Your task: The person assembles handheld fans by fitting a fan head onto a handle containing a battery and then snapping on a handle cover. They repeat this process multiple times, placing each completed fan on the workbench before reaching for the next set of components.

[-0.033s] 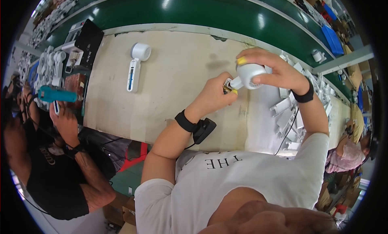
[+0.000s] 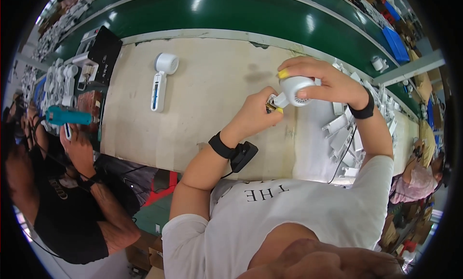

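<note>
fingers (image 2: 301, 67) grip a white fan (image 2: 290, 86); shirt (image 2: 313, 206) bears black lettering (image 2: 272, 191).

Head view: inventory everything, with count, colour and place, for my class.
Held device: one, white, in hands
Resting device: one, white, table's left half
Table: one, beige, centre
Long strip: at least one, green, beyond table
Loose parts: many, white, table's right
Boxy machine: one, black, far left
Cylindrical tool: one, teal, left
Bin: at least one, blue, far right
Co-workers: several, various clothing, both sides
Wristbands: two, black, wrists
Left hand: one, yellow-tipped, device's end
Right hand: one, yellow-tipped, round head
</note>
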A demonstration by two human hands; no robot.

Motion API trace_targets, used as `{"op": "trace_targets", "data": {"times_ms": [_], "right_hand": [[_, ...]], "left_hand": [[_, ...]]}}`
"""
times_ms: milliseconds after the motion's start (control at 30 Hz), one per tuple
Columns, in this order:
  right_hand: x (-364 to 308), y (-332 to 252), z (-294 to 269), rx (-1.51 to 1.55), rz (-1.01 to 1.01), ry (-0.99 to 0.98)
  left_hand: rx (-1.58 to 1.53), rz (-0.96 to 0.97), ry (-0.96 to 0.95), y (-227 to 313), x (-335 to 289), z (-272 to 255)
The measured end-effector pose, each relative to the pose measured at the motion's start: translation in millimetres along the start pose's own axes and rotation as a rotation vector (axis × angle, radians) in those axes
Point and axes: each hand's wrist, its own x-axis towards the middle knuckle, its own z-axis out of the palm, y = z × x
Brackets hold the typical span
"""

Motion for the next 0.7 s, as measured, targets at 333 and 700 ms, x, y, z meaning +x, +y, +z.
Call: {"op": "trace_targets", "data": {"times_ms": [333,700], "right_hand": [[11.5,3.2,6.7,-0.175,-0.001,-0.061],[-95.9,76.3,4.6,-0.763,0.898,0.262]], "left_hand": [[-0.234,-0.089,-0.061,-2.2,0.7,1.4],[-0.561,0.181,0.166,-4.1,6.5,-14.9]]}}
